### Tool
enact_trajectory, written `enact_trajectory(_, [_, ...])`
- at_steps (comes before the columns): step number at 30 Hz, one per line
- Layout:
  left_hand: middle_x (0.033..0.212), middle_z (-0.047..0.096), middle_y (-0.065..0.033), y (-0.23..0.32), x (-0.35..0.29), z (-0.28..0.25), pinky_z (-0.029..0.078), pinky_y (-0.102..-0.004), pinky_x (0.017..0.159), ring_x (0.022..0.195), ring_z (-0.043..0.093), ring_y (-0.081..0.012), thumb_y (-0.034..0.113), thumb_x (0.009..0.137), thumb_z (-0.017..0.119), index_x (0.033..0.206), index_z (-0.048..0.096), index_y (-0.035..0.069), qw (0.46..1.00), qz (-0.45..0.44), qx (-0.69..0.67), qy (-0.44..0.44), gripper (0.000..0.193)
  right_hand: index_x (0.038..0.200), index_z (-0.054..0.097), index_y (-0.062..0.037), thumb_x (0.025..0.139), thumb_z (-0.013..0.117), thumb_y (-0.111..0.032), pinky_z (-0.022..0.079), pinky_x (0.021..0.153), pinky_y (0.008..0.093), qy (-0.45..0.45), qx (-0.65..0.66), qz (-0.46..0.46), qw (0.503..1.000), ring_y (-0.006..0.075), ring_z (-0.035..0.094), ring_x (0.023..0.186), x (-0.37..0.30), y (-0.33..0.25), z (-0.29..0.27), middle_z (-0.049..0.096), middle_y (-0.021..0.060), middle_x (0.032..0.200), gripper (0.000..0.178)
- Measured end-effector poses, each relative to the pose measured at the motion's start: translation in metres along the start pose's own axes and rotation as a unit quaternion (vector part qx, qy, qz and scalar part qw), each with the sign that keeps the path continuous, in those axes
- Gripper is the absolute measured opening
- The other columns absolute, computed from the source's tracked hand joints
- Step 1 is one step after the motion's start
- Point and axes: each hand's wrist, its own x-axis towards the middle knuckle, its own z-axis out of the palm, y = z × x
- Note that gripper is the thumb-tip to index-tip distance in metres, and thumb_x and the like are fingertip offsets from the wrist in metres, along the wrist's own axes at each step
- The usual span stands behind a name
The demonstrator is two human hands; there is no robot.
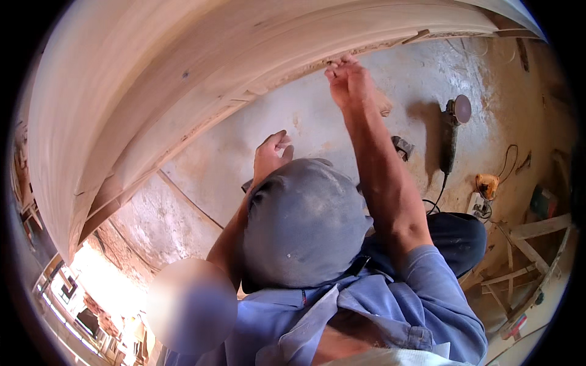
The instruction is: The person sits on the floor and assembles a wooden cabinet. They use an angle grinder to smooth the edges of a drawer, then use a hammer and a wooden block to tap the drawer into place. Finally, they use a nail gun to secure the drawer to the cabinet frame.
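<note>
A large curved piece of pale wood (152, 91) arches over the far and left side, with a rough lower edge. My right hand (351, 79) reaches out to that edge. Its fingers are bent and pressed together at the wood, and what they hold, if anything, is too small to make out. A small wooden piece (384, 104) shows beside my right wrist. My left hand (273, 152) is beyond my grey-clad, dusty knee (305, 226), over the floor. Its fingers curve with the thumb apart, and nothing shows between them. The knee hides part of the left forearm.
On the grey floor (305, 125) to the right lies a corded grinder (450, 143) with a round disc. Nearer are a dark tool (402, 147), an orange power tool (486, 185) and a white socket strip (476, 204). A wooden frame (537, 256) stands at the right edge.
</note>
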Motion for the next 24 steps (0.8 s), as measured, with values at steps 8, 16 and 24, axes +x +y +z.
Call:
enact_trajectory(8, [0.112, 0.073, -0.0178, -0.015, -0.017, -0.003, 0.055, -0.0337, 0.090, 0.103, 0.070, -0.0235, 0.015, 0.089, 0.067, 0.131, 0.061, -0.004, 0.999, -0.017, 0.029, -0.036, 0.046, 0.077, 0.052, -0.0091, 0.079, 0.058, 0.008, 0.039, 0.067, 0.0297, 0.096, -0.064, -0.036, 0.993, 0.0138, 0.049, 0.071, -0.051, -0.003, 0.007, 0.050, 0.0014, 0.081, 0.019])
enact_trajectory(16, [0.113, 0.070, -0.0137, -0.072, 0.033, 0.008, 0.053, -0.0298, 0.083, 0.097, 0.065, -0.0192, 0.011, 0.091, 0.067, 0.129, 0.061, -0.002, 0.876, -0.276, -0.393, -0.046, 0.041, 0.069, 0.039, -0.0103, 0.071, 0.055, 0.016, 0.028, 0.053, 0.0287, 0.078, -0.052, -0.034, 0.995, 0.0106, 0.039, 0.061, -0.005, 0.005, 0.048, 0.037, -0.0013, 0.069, 0.031])
enact_trajectory(24, [0.110, 0.073, -0.0178, 0.025, 0.021, 0.017, 0.054, -0.0345, 0.089, 0.097, 0.069, -0.0213, 0.003, 0.086, 0.068, 0.133, 0.059, -0.009, 0.993, 0.092, 0.043, -0.061, 0.049, 0.079, 0.055, -0.0068, 0.076, 0.060, 0.009, 0.041, 0.062, 0.0305, 0.092, -0.067, -0.037, 0.993, 0.0146, 0.051, 0.071, -0.012, -0.010, 0.033, 0.053, 0.0018, 0.076, 0.016])
